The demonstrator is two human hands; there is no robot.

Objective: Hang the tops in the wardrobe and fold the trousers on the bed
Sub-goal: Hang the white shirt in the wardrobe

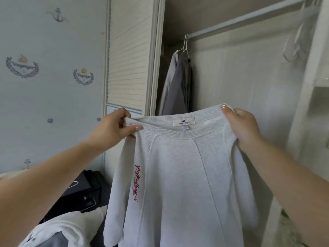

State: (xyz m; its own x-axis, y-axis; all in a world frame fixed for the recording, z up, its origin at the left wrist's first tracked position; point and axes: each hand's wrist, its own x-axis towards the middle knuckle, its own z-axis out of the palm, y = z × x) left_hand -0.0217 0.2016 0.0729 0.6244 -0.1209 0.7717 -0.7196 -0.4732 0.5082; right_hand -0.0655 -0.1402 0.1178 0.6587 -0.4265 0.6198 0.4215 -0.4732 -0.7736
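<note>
The sweatshirt [178, 175], pale grey with red script down one side, hangs at the frame's centre, held up by its ribbed neckband in front of the open wardrobe [231, 72]. A white label [184, 121] sits inside the back of the neck. The left hand [114, 129], at 9 o'clock from the label, pinches the neckband's edge between thumb and curled fingers. The right hand [243, 125], at 3 o'clock, grips the other edge, one fingertip showing over the top. The two hands are well apart, stretching the neck wide.

At 12 o'clock, a rail [249, 16] crosses the wardrobe; grey shirts [179, 82] hang from wire hangers [186, 43] at its left end, and a pale garment [293, 47] hangs at 2 o'clock. A slatted door [128, 50] stands at 11 o'clock. At 7 o'clock lie white and blue-grey clothes [58, 230], with a black box [83, 191] just behind them.
</note>
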